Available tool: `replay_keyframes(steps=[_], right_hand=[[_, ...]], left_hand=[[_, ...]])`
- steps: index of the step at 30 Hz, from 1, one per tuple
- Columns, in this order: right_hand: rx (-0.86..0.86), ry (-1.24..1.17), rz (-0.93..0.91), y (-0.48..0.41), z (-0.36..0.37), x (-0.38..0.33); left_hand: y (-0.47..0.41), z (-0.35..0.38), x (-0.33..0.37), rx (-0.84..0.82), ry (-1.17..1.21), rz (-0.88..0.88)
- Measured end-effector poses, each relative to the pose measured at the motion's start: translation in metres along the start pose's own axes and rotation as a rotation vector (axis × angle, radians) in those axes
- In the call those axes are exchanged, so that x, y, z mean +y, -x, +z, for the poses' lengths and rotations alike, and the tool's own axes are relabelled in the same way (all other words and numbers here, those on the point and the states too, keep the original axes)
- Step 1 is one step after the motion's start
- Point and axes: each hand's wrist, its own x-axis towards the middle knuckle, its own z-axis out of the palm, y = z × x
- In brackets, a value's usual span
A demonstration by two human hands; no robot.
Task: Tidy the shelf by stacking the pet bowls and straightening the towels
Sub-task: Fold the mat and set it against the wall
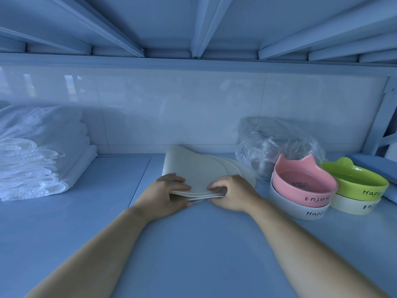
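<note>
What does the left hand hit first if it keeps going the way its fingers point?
The left hand grips the near edge of the white mat stack. Its fingers point right along that edge, so the right hand comes first, gripping the same edge. The gap looks small, but depth is unclear.

A glossy white tiled wall [193, 117] runs along the back. Overhead, pale metal slats [199, 29] brace the tier above. Against the wall on the right sits a crumpled clear plastic bag [268, 138], with something grey dimly visible inside. Just left of it lie layered cream mats [193, 168], their far end curling up. A blue pad [373, 163] pokes in at the right edge.
</note>
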Motion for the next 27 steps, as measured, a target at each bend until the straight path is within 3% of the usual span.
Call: replay_keyframes(steps=[3,13,16,22,27], right_hand=[[-0.063,-0.043,0.038,0.002,-0.002,0.002],[-0.004,-0.005,0.027,0.002,-0.001,-0.009],[-0.08,0.033,0.05,0.003,-0.006,-0.014],[-0.101,0.172,0.079,0.001,-0.012,-0.031],[-0.048,0.271,0.065,-0.002,-0.004,-0.044]], left_hand=[[0.001,-0.002,0.001,0.03,-0.014,-0.004],[0.0,-0.005,0.002,0.006,-0.075,0.007],[-0.002,-0.005,0.009,0.037,-0.157,0.034],[-0.003,-0.016,0.009,-0.101,-0.104,0.019],[-0.007,-0.013,0.013,-0.114,-0.237,0.026]])
